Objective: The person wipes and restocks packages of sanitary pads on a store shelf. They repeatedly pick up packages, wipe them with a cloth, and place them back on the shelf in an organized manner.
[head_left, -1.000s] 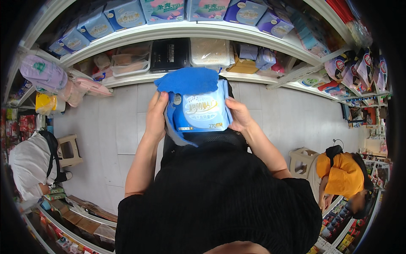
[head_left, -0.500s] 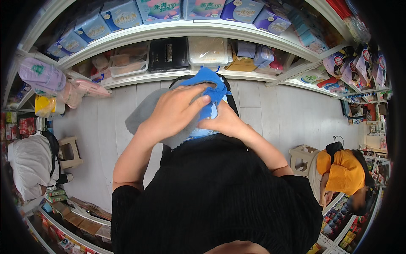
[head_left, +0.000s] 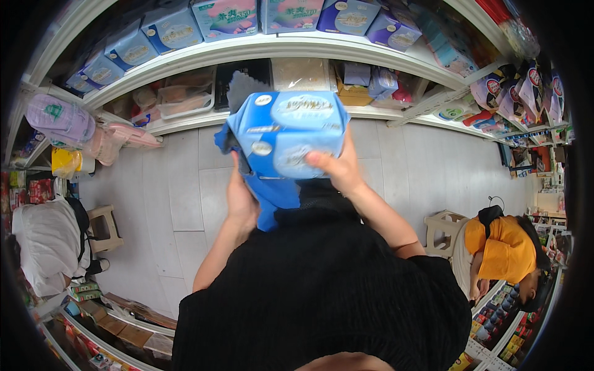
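A light-blue, box-shaped soft pack point(head_left: 291, 133), of the same look as the sanitary-pad packs on the shelf, is held up over my lap. My right hand point(head_left: 340, 164) grips its right end, thumb across the front face and the other fingers hidden behind. At the pack's left end, my left hand point(head_left: 242, 191) holds a blue and grey cloth point(head_left: 275, 198) against it. Part of that cloth sticks up grey behind the pack's upper left corner, and its blue part hangs below. The left fingers are mostly hidden by cloth and pack.
Ahead, a white shelf point(head_left: 185, 57) carries a row of blue, purple and pink packs, with clear plastic bins point(head_left: 185, 102) below. A person in white point(head_left: 46, 244) is at left by a beige stool point(head_left: 105, 227); another in orange point(head_left: 504, 247) is at right beside a stool point(head_left: 444, 230).
The pack has risen and turned to show its broad face, where hands and cloth covered it before. The cloth has shifted to its left end, and my left hand has moved down.
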The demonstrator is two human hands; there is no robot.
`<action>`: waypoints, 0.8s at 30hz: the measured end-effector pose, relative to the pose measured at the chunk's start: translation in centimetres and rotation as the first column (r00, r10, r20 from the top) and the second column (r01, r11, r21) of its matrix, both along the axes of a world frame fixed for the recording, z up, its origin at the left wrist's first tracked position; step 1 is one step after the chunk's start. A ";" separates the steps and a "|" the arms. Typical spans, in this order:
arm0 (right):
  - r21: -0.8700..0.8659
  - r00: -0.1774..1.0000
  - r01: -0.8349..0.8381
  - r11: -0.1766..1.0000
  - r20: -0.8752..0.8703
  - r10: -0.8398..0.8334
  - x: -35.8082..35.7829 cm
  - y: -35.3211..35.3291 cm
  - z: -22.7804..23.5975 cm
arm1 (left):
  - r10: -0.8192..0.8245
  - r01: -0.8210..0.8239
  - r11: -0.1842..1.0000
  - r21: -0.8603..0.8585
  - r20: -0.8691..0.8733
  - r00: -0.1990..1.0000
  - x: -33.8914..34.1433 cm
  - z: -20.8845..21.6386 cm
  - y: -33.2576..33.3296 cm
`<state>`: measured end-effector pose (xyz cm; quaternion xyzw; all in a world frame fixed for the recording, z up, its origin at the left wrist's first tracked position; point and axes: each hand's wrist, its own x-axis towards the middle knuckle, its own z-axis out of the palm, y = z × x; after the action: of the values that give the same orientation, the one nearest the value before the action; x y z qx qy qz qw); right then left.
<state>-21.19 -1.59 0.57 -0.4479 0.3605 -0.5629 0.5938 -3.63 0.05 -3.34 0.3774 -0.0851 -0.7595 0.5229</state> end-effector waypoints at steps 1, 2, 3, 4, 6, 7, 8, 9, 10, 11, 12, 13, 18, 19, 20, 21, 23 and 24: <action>-0.077 1.000 0.018 0.997 -0.022 -0.019 0.6 0.2 -0.4 | 0.006 -0.007 0.998 0.054 0.011 1.000 -0.2 -1.1 0.2; -0.120 0.999 -0.022 0.993 -0.043 0.017 0.7 0.4 -1.6 | -0.015 0.020 0.999 0.029 -0.169 0.985 0.0 -1.1 0.1; -0.143 0.995 -0.079 0.987 -0.064 0.070 0.7 0.4 -3.0 | -0.093 0.084 0.994 -0.072 -0.135 0.986 0.3 -0.7 0.1; -0.192 0.989 -0.100 0.976 -0.127 0.076 1.0 0.5 -3.2 | -0.166 0.149 0.974 -0.168 -0.092 0.982 0.8 0.0 0.4; -0.244 0.979 -0.102 0.964 -0.198 0.053 1.4 0.7 -3.3 | -0.241 0.249 0.938 -0.242 0.063 0.968 1.1 -0.1 1.0; -0.244 0.950 -0.115 0.963 -0.309 0.036 1.3 0.7 -3.5 | -0.260 0.293 0.920 -0.259 0.156 0.953 0.9 -0.5 1.6; -0.242 0.909 -0.129 0.962 -0.416 0.018 1.0 0.6 -3.8 | -0.268 0.331 0.903 -0.273 0.244 0.932 0.7 -0.9 2.2; -0.237 0.856 -0.143 0.961 -0.517 0.000 0.9 0.5 -4.0 | -0.265 0.361 0.887 -0.288 0.321 0.909 0.5 -1.4 2.5; -0.318 0.794 -0.169 0.933 -0.604 -0.062 1.1 0.2 -2.8 | -0.259 0.385 0.874 -0.298 0.384 0.886 0.2 -1.8 2.7; -0.329 0.788 -0.192 0.925 -0.613 -0.055 1.1 0.1 -2.3 | -0.250 0.395 0.868 -0.302 0.422 0.872 0.2 -2.2 2.9; -0.340 0.782 -0.216 0.915 -0.622 -0.046 0.9 0.0 -2.0 | -0.242 0.399 0.867 -0.297 0.449 0.860 0.4 -2.4 3.0; -0.353 0.775 -0.236 0.905 -0.631 -0.043 0.7 -0.1 -1.8 | -0.236 0.401 0.869 -0.290 0.470 0.850 0.6 -2.3 2.9; -0.123 0.941 -0.092 0.988 -0.336 0.046 -1.8 -0.1 -2.3 | -0.190 0.233 0.951 -0.201 0.211 0.959 2.9 -2.6 2.1; -0.142 0.919 -0.096 0.985 -0.392 0.033 -1.8 0.2 -2.6 | -0.171 0.176 0.972 -0.154 0.046 0.984 3.5 -2.8 2.0; -0.161 0.895 -0.101 0.982 -0.446 0.019 -1.5 0.8 -3.1 | -0.138 0.127 0.987 -0.096 -0.118 0.983 3.9 -2.9 1.9; -0.179 0.866 -0.105 0.978 -0.499 0.002 -1.2 1.4 -3.4 | -0.092 0.088 0.996 -0.030 -0.276 0.957 3.9 -3.0 1.9; -0.023 0.887 -0.138 0.990 -0.448 0.113 -0.7 1.6 -3.2 | -0.114 0.116 0.991 -0.072 0.033 0.993 3.7 -1.7 0.9; 0.095 0.897 -0.153 0.984 -0.405 0.178 -0.9 1.3 -3.6 | -0.118 0.137 0.986 -0.092 0.189 0.975 3.6 -1.3 0.6</action>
<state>-22.10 -0.31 -3.02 -0.5672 0.4553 -0.3918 0.5635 -0.06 0.67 -4.62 0.4115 -0.1963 -0.7481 0.4821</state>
